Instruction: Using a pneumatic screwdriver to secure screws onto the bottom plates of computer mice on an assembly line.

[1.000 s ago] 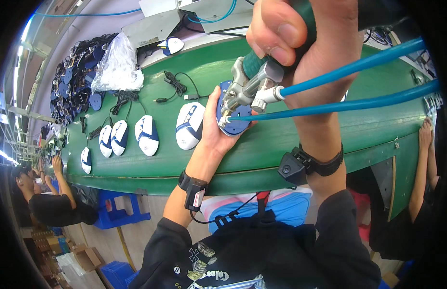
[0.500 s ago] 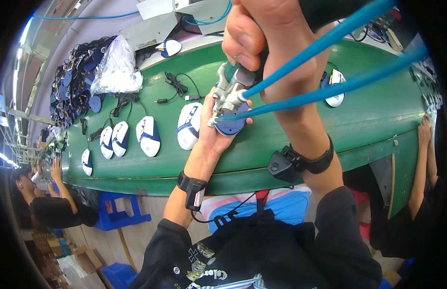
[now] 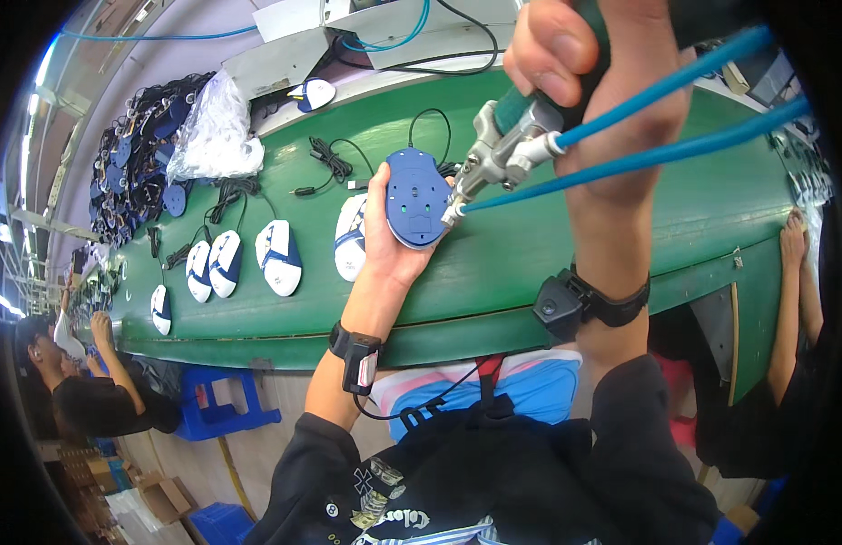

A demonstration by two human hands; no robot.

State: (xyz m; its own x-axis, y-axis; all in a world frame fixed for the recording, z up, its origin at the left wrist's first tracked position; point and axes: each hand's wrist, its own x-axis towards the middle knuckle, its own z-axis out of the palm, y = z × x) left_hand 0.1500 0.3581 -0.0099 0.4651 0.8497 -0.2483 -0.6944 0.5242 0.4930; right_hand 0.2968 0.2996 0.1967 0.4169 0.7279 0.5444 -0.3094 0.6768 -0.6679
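Note:
My left hand (image 3: 389, 250) holds a computer mouse (image 3: 415, 204) from below, its dark blue underside facing up with small holes showing. My right hand (image 3: 635, 68) is wrapped round a metal air-hose tool (image 3: 504, 153) with a green collar and a dark grip. Two blue hoses (image 3: 657, 150) run off from it to the right. The tool slants down, its tip beside the right edge of the mouse; whether it touches cannot be made out. Behind my left hand, a white and blue mouse (image 3: 349, 238) lies partly covered on the green bench.
To the left lie several white and blue mice (image 3: 280, 259) with coiled black cables (image 3: 330, 163). A heap of dark mouse parts (image 3: 135, 150) and a clear plastic bag (image 3: 216, 136) stand at the far left. Other people work at both ends of the green bench (image 3: 530, 272).
The tool in my right hand has moved right and up, off the middle of the mouse. The mouse's underside has come into full view. My left hand still holds it.

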